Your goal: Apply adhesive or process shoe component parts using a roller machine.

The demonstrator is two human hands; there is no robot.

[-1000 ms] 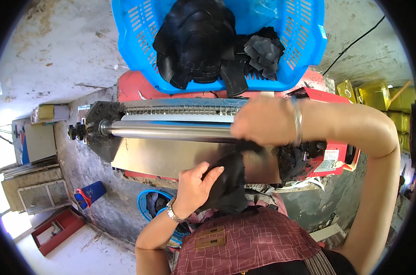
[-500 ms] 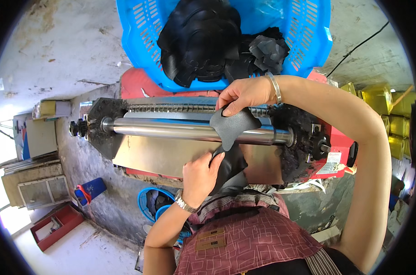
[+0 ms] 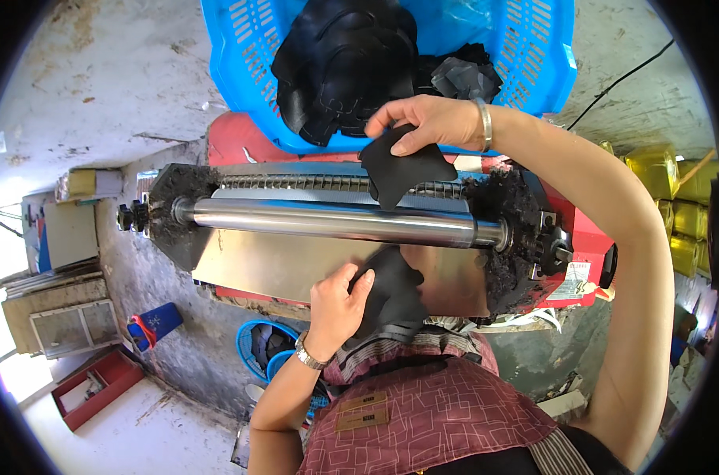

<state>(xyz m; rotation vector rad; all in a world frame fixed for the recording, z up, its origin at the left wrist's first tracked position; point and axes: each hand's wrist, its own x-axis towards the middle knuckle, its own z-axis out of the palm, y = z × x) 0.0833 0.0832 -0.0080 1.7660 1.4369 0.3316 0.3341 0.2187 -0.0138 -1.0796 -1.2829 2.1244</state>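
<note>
The right hand has its thumb and fingers closed on one thin black piece; this piece hangs over the back edge of the machine, in front of the coil bar, with its tip close to the shiny roller in the view; the left hand is gripping some more black pieces, with its thumb pressed on top; these are at the machine's front edge, right of the middle, over part of the flat metal plate; past the machine's back edge sits a big blue basket; a tall pile of black pieces is in it, left of its middle; some small grey bits lie near its front right corner; a little blue basket is low down, past the machine's front edge.
</note>
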